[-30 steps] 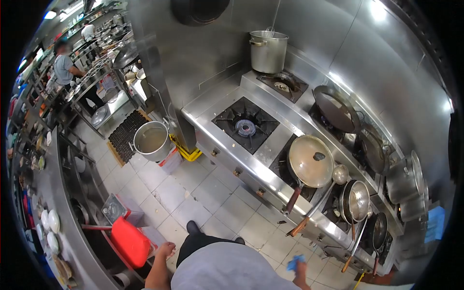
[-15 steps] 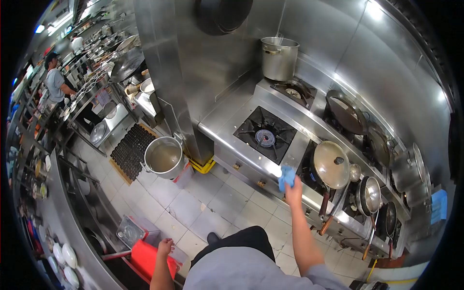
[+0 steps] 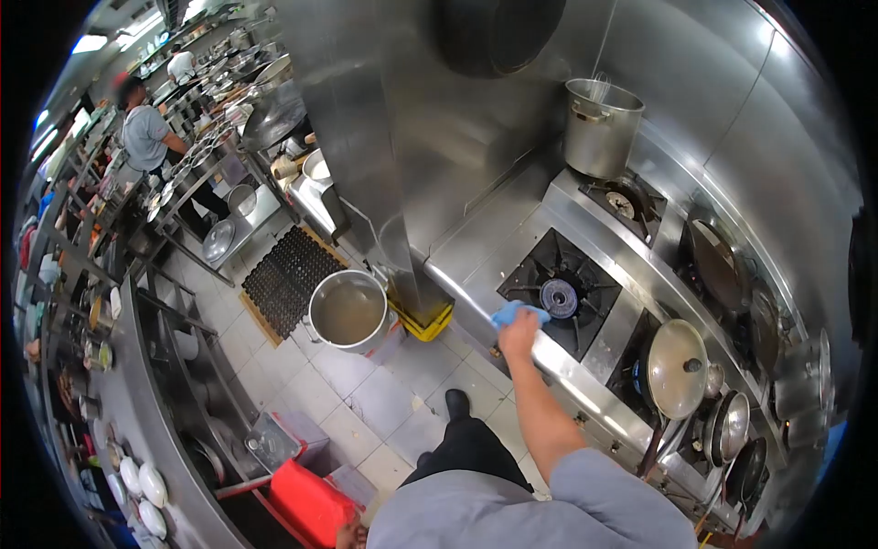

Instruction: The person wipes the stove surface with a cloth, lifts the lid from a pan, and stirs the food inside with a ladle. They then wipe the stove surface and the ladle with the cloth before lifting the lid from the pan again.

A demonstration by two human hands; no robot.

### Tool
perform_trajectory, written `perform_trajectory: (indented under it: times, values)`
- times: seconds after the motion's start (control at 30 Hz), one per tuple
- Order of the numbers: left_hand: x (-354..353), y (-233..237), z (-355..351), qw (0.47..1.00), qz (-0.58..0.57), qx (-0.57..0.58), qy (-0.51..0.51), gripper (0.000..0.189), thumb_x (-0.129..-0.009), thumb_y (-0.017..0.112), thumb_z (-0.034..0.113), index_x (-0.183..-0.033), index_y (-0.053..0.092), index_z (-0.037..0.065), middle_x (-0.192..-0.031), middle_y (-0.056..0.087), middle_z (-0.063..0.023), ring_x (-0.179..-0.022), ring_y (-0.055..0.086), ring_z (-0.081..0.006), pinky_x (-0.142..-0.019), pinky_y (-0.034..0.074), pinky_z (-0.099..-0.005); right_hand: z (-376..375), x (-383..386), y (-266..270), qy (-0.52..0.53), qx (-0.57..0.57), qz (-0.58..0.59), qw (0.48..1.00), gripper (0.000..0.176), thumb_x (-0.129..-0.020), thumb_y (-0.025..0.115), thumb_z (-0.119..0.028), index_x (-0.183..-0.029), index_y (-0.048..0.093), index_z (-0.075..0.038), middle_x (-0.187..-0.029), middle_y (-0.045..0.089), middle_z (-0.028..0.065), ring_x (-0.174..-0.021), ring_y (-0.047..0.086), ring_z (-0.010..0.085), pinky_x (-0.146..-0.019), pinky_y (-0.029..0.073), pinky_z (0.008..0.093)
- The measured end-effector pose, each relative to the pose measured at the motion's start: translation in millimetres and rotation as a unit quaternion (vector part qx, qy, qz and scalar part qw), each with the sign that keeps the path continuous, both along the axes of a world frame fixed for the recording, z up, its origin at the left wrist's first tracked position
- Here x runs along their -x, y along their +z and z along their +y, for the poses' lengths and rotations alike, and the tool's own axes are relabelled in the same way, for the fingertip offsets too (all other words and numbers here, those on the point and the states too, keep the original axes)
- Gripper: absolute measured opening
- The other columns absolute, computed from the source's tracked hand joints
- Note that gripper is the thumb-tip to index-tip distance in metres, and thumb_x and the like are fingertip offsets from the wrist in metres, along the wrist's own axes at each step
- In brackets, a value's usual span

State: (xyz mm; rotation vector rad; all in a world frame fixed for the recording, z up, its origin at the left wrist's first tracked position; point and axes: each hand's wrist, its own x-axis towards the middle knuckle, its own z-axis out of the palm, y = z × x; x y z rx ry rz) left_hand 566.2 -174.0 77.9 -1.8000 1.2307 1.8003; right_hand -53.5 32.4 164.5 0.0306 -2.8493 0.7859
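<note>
My right hand [image 3: 519,337] is closed around a blue cloth [image 3: 521,313]. It presses the cloth along the steel front edge of the stove [image 3: 558,360], just beside a black grated gas burner [image 3: 560,298]. Low in the picture, close to my body, my left hand [image 3: 350,534] hangs next to a red bin [image 3: 311,506], half cut off by my shirt, its fingers mostly hidden.
Right of the burner stands a pan with a lid [image 3: 677,368], its handle over the stove edge. A tall pot [image 3: 602,128] sits on a back burner. A large pot of liquid [image 3: 348,309] stands beside a black mat [image 3: 291,282]. Another person [image 3: 146,137] stands far left.
My right hand has slid the cloth leftward along the stove edge, from near the lidded pan to beside the burner. My left hand has drawn back toward my body, and one foot has stepped forward.
</note>
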Motion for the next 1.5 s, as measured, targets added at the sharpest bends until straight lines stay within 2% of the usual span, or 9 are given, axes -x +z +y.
perform_trajectory:
  times: [0.1, 0.17, 0.33, 0.5, 0.7, 0.77, 0.83, 1.17, 1.5]
  values:
    - [11, 10, 12, 0.999, -0.001, 0.016, 0.033, 0.022, -0.087, 0.049, 0.016, -0.105, 0.051, 0.003, -0.072, 0.056, -0.0059, -0.047, 0.051, -0.0159, -0.038, 0.042, -0.0266, -16, 1, -3, 0.233, -0.013, 0.035, 0.972, 0.041, -0.068, 0.064, -0.008, -0.106, 0.052, -0.003, -0.105, 0.052, 0.017, -0.098, 0.05, 0.0312, -0.085, 0.041, 0.0394]
    - [33, 16, 15, 0.998, 0.008, 0.033, 0.044, 0.022, -0.087, 0.049, 0.015, -0.104, 0.051, 0.002, -0.072, 0.056, -0.0063, -0.047, 0.051, -0.0157, -0.039, 0.041, -0.0263, -32, 13, 1, 0.28, 0.211, -0.247, 0.903, 0.041, -0.068, 0.064, -0.009, -0.108, 0.053, -0.003, -0.097, 0.057, 0.0123, -0.091, 0.056, 0.0217, -0.08, 0.044, 0.0333]
    - [119, 29, 2, 0.989, 0.081, 0.114, 0.046, 0.02, -0.087, 0.051, 0.013, -0.102, 0.053, 0.001, -0.072, 0.057, -0.0073, -0.046, 0.05, -0.0152, -0.04, 0.041, -0.0254, -18, 103, 78, 0.297, 0.334, -0.269, 0.853, 0.038, -0.07, 0.059, -0.005, -0.108, 0.052, -0.004, -0.091, 0.057, 0.0048, -0.082, 0.055, 0.0128, -0.075, 0.046, 0.0273]
    - [174, 31, -16, 0.985, 0.121, 0.102, 0.07, 0.031, -0.087, 0.051, 0.016, -0.114, 0.047, 0.001, -0.081, 0.059, -0.0085, -0.053, 0.056, -0.0148, -0.041, 0.043, -0.0246, 15, 272, 100, 0.305, 0.127, 0.039, 0.943, 0.047, -0.066, 0.06, -0.003, -0.112, 0.052, -0.004, -0.109, 0.055, 0.0145, -0.102, 0.054, 0.027, -0.088, 0.042, 0.0337]
    - [143, 21, -21, 0.975, 0.123, 0.185, -0.022, 0.029, -0.087, 0.051, 0.015, -0.113, 0.048, 0.001, -0.082, 0.06, -0.0094, -0.054, 0.058, -0.0182, -0.042, 0.046, -0.0278, 38, 384, -2, 0.249, -0.113, -0.174, 0.946, 0.067, -0.071, 0.056, -0.023, -0.134, 0.034, -0.014, -0.141, 0.028, 0.0129, -0.129, 0.027, 0.0319, -0.107, 0.022, 0.0367]
    - [135, 19, -19, 0.957, 0.133, 0.248, -0.074, 0.028, -0.087, 0.049, 0.01, -0.112, 0.047, -0.001, -0.081, 0.06, -0.0108, -0.056, 0.06, -0.0205, -0.042, 0.048, -0.0298, 8, 346, 17, 0.173, -0.151, -0.172, 0.958, 0.067, -0.073, 0.054, -0.021, -0.135, 0.032, -0.015, -0.142, 0.027, 0.0126, -0.128, 0.026, 0.0353, -0.106, 0.021, 0.0412]
    - [131, 39, -9, 0.992, 0.049, 0.084, 0.079, 0.024, -0.086, 0.05, 0.012, -0.108, 0.05, 0.001, -0.079, 0.059, -0.0089, -0.057, 0.059, -0.0187, -0.041, 0.048, -0.0296, 2, 329, 12, 0.09, -0.189, -0.173, 0.963, 0.067, -0.074, 0.052, -0.02, -0.136, 0.029, -0.016, -0.142, 0.026, 0.0123, -0.128, 0.025, 0.0387, -0.106, 0.019, 0.0458]
    - [188, -4, -28, 0.998, 0.016, -0.008, -0.064, 0.025, -0.088, 0.052, 0.027, -0.105, 0.049, 0.009, -0.081, 0.057, -0.0069, -0.052, 0.054, -0.0186, -0.043, 0.046, -0.0312, -55, 146, 0, 0.249, -0.172, -0.022, 0.953, 0.054, -0.077, 0.048, -0.01, -0.13, 0.04, -0.012, -0.138, 0.032, 0.0141, -0.124, 0.03, 0.0404, -0.099, 0.025, 0.0534]
    - [286, -3, -102, 0.985, 0.13, 0.062, -0.099, 0.031, -0.089, 0.049, 0.026, -0.113, 0.046, 0.008, -0.09, 0.058, -0.0082, -0.065, 0.057, -0.0179, -0.048, 0.049, -0.0309, 92, -27, 22, 0.238, -0.085, -0.05, 0.966, 0.045, -0.064, 0.055, 0.001, -0.108, 0.057, -0.008, -0.122, 0.048, 0.0134, -0.111, 0.044, 0.0344, -0.094, 0.036, 0.038]
